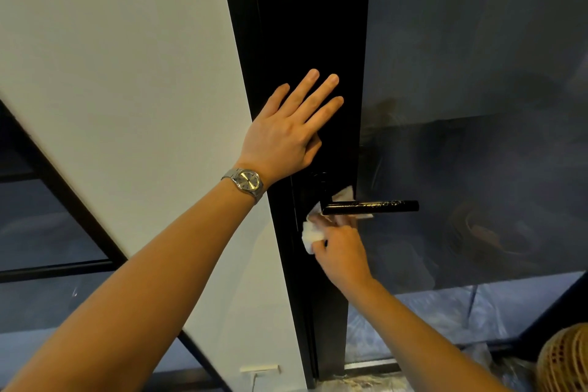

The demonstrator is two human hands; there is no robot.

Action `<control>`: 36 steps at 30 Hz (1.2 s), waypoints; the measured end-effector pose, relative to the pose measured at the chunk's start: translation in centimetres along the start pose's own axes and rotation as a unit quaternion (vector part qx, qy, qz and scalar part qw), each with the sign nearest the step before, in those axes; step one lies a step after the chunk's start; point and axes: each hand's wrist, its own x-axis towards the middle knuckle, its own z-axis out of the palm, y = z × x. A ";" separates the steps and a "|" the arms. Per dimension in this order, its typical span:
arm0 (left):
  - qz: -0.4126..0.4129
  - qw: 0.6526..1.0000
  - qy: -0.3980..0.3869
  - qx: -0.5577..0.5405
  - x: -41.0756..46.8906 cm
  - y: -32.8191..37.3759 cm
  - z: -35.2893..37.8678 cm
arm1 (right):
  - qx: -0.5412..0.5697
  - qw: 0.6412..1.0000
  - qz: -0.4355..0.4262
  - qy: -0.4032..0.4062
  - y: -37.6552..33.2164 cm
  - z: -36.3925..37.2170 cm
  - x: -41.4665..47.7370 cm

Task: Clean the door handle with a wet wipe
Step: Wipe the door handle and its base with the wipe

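door frame | bears: door handle | sheeted floor: woven basket

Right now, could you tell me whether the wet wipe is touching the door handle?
Touching. The head view shows the wet wipe wrapped round the door handle near its bend, white showing above and below it, gripped by the right hand.

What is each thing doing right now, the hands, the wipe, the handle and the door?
door handle, level, streaky on top.
door, open or shut cannot be told.
wet wipe, crumpled, bunched around the door handle's inner end.
right hand, gripping the wet wipe just below the door handle.
left hand, flat with straight fingers, resting on the door above the door handle.
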 end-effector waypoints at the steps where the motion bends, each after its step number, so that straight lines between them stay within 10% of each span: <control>1: 0.000 1.000 -0.001 -0.001 0.0 0.0 0.0 | -0.104 0.992 -0.068 -0.002 0.2 0.1 0.1; 5: 0.001 1.000 -0.004 -0.006 0.0 0.0 -0.1 | -0.241 0.953 -0.184 -0.023 1.5 -0.3 0.6; 22: -0.004 1.000 -0.009 -0.003 0.0 0.1 -0.1 | -0.168 0.980 -0.018 0.102 1.3 2.0 -1.5; 31: -0.008 1.000 -0.008 -0.008 0.2 0.2 0.0 | 0.320 0.933 0.073 0.147 -3.1 -0.2 0.6; 36: -0.006 1.000 -0.008 -0.011 0.2 0.1 0.0 | 0.332 0.925 0.004 0.183 -1.9 -0.4 1.3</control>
